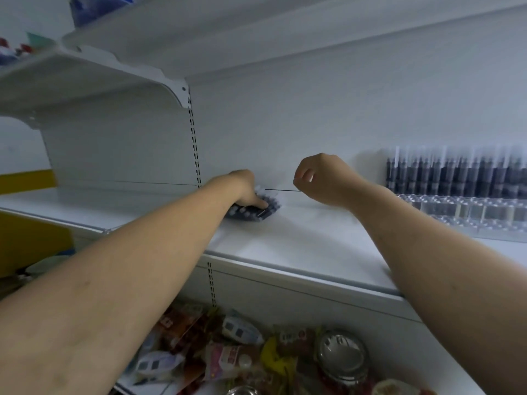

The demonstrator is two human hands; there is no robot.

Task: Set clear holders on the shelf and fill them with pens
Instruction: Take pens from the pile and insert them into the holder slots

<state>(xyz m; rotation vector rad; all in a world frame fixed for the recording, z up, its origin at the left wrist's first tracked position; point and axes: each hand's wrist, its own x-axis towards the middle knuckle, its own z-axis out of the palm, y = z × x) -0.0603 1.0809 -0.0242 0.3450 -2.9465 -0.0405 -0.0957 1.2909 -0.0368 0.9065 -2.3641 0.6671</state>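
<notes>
Two hands reach onto the white shelf (299, 238): your left hand (246, 189) grips a bundle of pens (258, 211) lying flat near the back wall, and your right hand (322, 178) hovers just beside it, fingers curled on nothing. A clear holder (467, 210), filled with upright pens, stands at the far right.

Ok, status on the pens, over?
Left hand on pen bundle lying on shelf, grip unclear. Right hand curled, empty. Clear holder at right holds pens. Nothing blocking.
</notes>
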